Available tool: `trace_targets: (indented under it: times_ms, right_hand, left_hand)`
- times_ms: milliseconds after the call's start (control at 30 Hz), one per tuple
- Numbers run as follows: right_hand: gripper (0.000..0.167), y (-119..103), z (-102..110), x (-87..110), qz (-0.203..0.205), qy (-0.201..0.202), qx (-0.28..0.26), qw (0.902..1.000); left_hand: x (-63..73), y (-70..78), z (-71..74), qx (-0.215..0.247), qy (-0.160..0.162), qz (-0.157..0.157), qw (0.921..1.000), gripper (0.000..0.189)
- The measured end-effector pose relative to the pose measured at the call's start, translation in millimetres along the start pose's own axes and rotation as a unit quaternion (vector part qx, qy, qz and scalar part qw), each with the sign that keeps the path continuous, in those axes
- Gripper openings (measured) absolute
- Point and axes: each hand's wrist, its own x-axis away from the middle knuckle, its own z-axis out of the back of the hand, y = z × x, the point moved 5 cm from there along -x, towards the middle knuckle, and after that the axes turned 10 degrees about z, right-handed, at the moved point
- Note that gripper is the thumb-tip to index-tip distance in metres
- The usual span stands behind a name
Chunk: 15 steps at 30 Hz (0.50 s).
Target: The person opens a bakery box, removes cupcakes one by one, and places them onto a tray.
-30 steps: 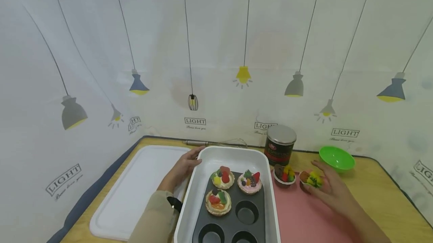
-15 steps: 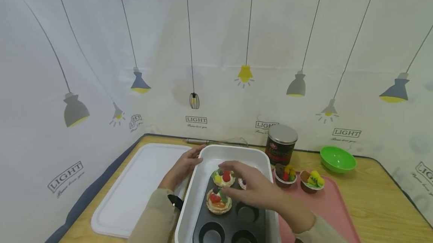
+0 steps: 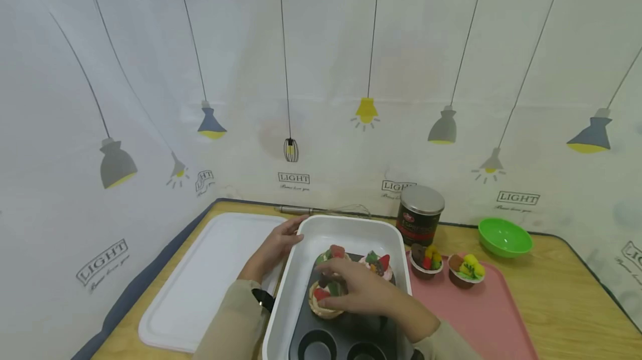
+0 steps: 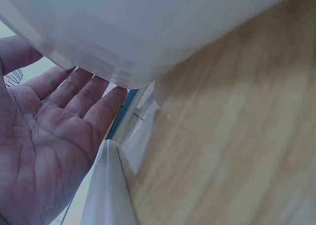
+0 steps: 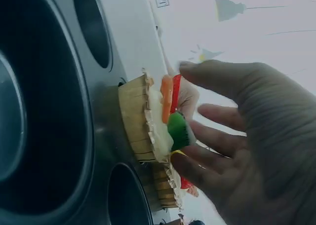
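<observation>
A deep white tub [image 3: 284, 298] holds a dark muffin tin [image 3: 303, 343] with round wells. My left hand [image 3: 273, 248] grips the tub's far left corner; in the left wrist view the thumb and fingers lie against its white wall [image 4: 138, 32]. Three fruit-topped tarts are in the tin. Over the nearest tart [image 3: 321, 303] hovers my right hand [image 3: 363, 290], thumb and fingers spread about it. The right wrist view has that tart [image 5: 136, 119] in its paper-like shell, with fingertips close to its green fruit piece. A pink tart [image 3: 377, 265] is partly covered by this hand.
On a pink tray [image 3: 476, 321] at the right stand two fruit-topped cupcakes [image 3: 466, 272]. Behind are an espresso can [image 3: 420, 220] and a green bowl [image 3: 504, 237]. A white tray [image 3: 210, 282] lies left, and a whisk [image 3: 301, 210] lies along the back edge.
My right hand has left the cupcake on the pink tray and come left over the muffin tin, then down to the nearest tart. The left hand has kept its place on the tub.
</observation>
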Motion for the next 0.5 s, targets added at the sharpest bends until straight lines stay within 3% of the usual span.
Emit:
trace_targets:
  times_ms: [167, 500]
  right_hand:
    - [0.063, 4.7, -5.1, 0.6, -0.013, -0.046, 0.013, 0.9988]
    - [0.075, 7.3, -9.5, 3.1, -0.037, -0.092, 0.045, 0.9940]
  left_hand:
    - [0.4, 2.9, -0.5, -0.006, 0.006, 0.003, 1.0000, 0.057]
    - [-0.5, 3.5, -0.8, 0.001, 0.006, 0.007, 1.0000, 0.058]
